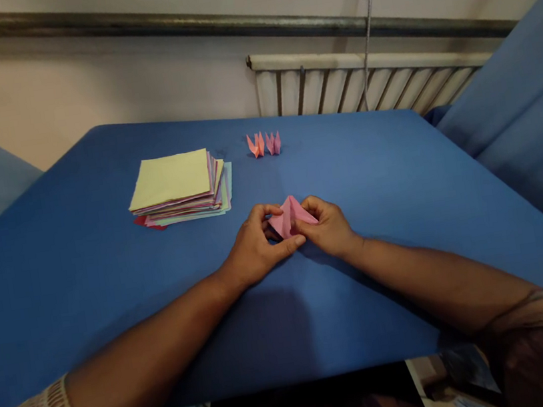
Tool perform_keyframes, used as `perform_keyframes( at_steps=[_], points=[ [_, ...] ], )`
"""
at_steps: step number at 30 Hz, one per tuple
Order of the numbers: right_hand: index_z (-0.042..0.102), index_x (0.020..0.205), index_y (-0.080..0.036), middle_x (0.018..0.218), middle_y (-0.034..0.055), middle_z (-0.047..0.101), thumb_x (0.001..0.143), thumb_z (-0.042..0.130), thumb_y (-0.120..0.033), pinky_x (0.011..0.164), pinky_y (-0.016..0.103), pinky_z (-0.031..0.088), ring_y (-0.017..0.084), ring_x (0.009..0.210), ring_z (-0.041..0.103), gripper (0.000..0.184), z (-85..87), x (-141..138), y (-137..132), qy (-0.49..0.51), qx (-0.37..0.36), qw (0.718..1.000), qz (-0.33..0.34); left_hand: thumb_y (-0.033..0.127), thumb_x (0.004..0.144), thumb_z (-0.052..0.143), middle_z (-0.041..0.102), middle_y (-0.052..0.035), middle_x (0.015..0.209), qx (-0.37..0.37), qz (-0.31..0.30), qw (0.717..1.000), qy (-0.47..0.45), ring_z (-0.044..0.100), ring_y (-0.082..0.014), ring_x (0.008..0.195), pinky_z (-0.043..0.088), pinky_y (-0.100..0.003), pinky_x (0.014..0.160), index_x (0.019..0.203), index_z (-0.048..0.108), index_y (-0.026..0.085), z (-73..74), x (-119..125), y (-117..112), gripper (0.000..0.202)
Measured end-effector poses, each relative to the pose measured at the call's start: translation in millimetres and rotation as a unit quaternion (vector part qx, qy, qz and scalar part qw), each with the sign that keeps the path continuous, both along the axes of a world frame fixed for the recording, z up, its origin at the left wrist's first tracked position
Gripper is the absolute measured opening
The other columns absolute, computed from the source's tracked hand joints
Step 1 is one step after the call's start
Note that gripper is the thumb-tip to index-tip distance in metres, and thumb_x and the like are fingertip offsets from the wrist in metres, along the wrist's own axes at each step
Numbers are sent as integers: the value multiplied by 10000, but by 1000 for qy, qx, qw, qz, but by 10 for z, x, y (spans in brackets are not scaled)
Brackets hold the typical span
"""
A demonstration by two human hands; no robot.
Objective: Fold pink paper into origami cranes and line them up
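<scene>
A pink sheet of folded origami paper [291, 214] is held between my two hands over the middle of the table. My left hand [261, 242] grips its left side, with the fingers at the upper edge and the thumb at the lower front. On the other side, my right hand [329, 225] pinches the paper, its thumb pressed on the front face. The paper has a raised peak and a crease down its centre; parts of it are hidden by the fingers. Beyond it stand an orange folded paper figure [256, 146] and a mauve-pink folded paper figure [274, 143], side by side.
A stack of coloured paper [170, 179], yellow on top, lies to the left on the blue-covered table [372, 169]. A white radiator [325, 85] and a metal pipe [166, 26] run along the wall behind. Blue curtains [527, 80] hang at the sides.
</scene>
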State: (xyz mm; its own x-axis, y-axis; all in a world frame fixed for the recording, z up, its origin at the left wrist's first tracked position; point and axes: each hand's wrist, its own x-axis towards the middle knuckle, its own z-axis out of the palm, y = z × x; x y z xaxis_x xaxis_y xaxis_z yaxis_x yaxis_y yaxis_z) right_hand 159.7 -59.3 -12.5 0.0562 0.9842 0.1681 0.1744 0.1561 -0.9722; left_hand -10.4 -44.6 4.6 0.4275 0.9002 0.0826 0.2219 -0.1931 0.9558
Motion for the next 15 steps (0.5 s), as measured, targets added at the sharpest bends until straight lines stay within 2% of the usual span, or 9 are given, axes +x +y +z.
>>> perform_keyframes(
  at_steps=[3,5,9,12,15],
  points=[
    [515,731,-224,668,-42,573,761,642,-333,598,273,410,119,603,497,170,-6,-17,-17,-39,36,998,-18,338,701,769,624,-108,1211,29,41,999,-18,675,-195,910,551,-355,803,1023,498,191,-8,47,11,446],
    [506,751,-228,680,-41,572,772,626,-313,617,277,416,124,621,507,149,-25,-5,-10,-64,58,996,-28,294,735,693,635,-104,1225,27,57,997,-45,672,-198,968,542,-347,837,945,514,188,-4,61,38,296],
    [473,759,-234,672,-54,537,790,604,-289,620,274,412,120,611,488,146,-62,32,8,-79,75,993,-46,255,721,612,706,-54,1041,-7,105,993,-44,668,-188,930,523,-321,831,851,567,180,-15,57,117,156],
    [473,767,-236,655,-61,529,795,600,-274,596,268,402,116,584,478,136,-64,36,-1,-92,82,992,-38,278,694,648,709,-19,933,-13,125,992,-27,661,-175,846,511,-299,788,835,581,181,-11,56,137,183],
    [482,763,-237,650,-58,548,792,612,-269,586,265,404,119,580,494,137,-56,25,-14,-114,89,989,-27,289,697,675,691,12,839,13,124,992,20,635,-157,763,484,-269,717,849,613,182,34,63,106,195]
  ],
)
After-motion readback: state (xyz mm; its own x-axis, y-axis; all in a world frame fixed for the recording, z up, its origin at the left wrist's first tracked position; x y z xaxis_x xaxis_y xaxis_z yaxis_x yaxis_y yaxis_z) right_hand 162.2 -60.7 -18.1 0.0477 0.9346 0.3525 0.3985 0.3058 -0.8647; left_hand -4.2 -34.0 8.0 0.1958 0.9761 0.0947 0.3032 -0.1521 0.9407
